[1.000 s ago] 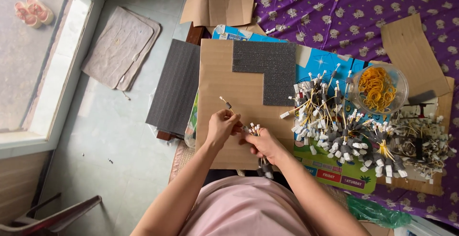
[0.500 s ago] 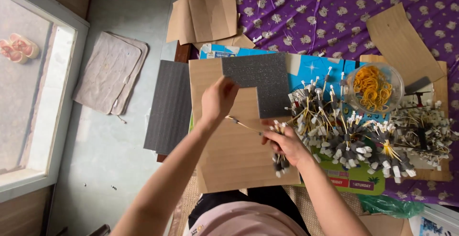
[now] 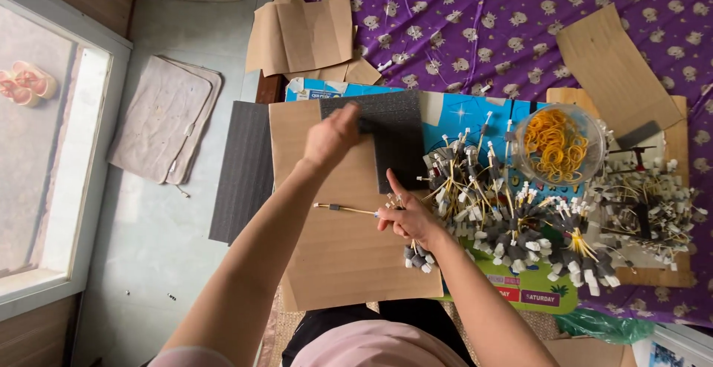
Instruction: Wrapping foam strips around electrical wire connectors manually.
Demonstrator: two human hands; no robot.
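A brown cardboard sheet [image 3: 334, 255] lies across the person's lap, flanked on its left by a ribbed grey mat [image 3: 241, 170] on the floor. Past its far edge, a dark grey foam pad [image 3: 397, 140] overlaps the cardboard and a blue printed board [image 3: 460, 114]. To the right, a heap of thin sticks with white and grey foam tips [image 3: 520, 215] crowds the work area, spilling toward a second pile on a wooden board [image 3: 679, 189]. A clear round bowl [image 3: 588, 125] behind the heap holds orange and yellow rubber bands [image 3: 553, 144].

The left hand [image 3: 333, 138] reaches forward to the near-left corner of the foam pad, fingers curled down onto its edge; whether it pinches anything cannot be told.

The right hand [image 3: 410, 217] rests at the cardboard's right edge, fingers closed around a bundle of foam-tipped sticks [image 3: 417, 255] whose tips hang toward the person, index finger raised. From this hand a single thin stick [image 3: 345, 208] runs left, its long axis nearly level across the cardboard, with a small dark sleeve near its free left end.

Folded brown paper [image 3: 301, 36] and a cardboard flap [image 3: 616, 70] lie on the purple patterned bedsheet [image 3: 483, 25].
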